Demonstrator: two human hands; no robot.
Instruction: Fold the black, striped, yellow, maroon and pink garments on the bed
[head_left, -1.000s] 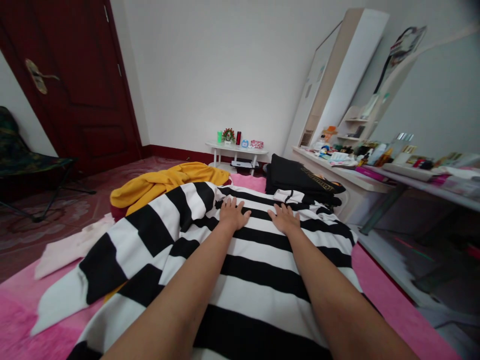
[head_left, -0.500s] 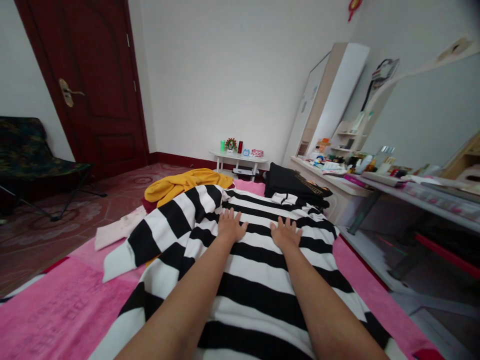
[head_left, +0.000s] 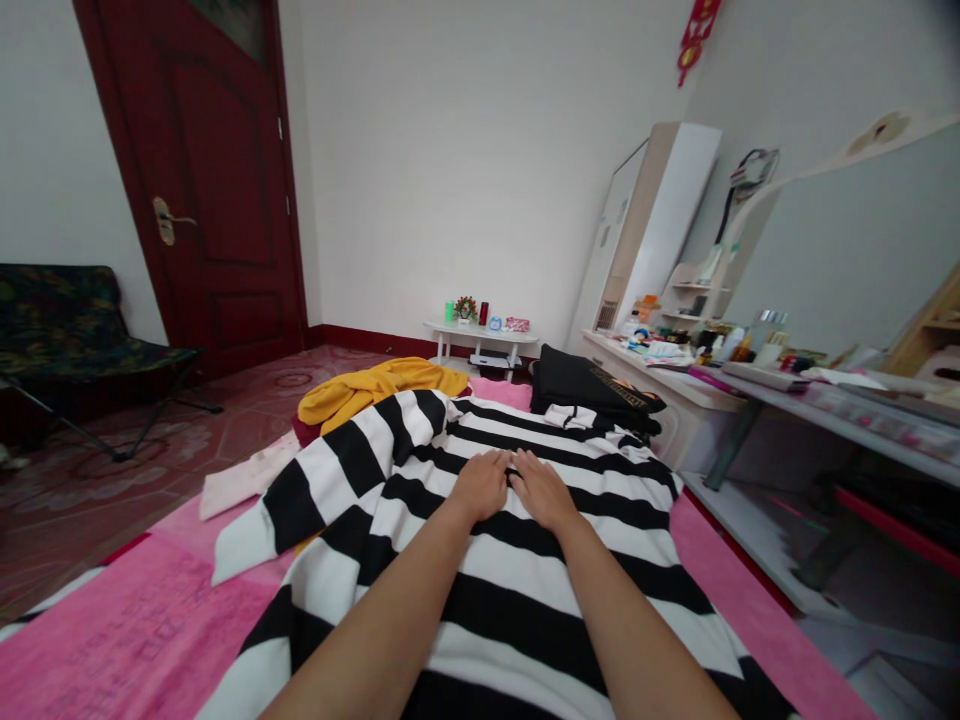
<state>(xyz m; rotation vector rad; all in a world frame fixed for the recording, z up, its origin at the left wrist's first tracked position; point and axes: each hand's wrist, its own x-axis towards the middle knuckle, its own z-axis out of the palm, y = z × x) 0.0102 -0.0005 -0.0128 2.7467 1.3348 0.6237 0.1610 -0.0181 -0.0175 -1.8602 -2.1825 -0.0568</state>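
A black-and-white striped long-sleeved top (head_left: 525, 590) lies spread over a pink bed cover (head_left: 135, 630), one sleeve stretched out to the left. My left hand (head_left: 484, 482) rests palm down on the upper middle of the top, fingers extended. Right beside it, my right hand (head_left: 541, 488) also lies flat on the fabric, and the fingertips of both hands nearly meet. Neither hand grips the cloth. Beyond the top's upper left is a crumpled yellow garment (head_left: 375, 385); at its upper right sits a stack of folded black clothes (head_left: 589, 385).
A pale pink cloth (head_left: 247, 478) lies at the bed's left edge. A camouflage folding chair (head_left: 67, 330) stands by the dark red door (head_left: 202, 180). To the right is a dressing table (head_left: 675, 375) crowded with bottles. A small white table (head_left: 480, 330) stands by the far wall.
Both hands have slid inward across the top, from well apart with spread fingers to side by side. The camera view has tilted slightly upward.
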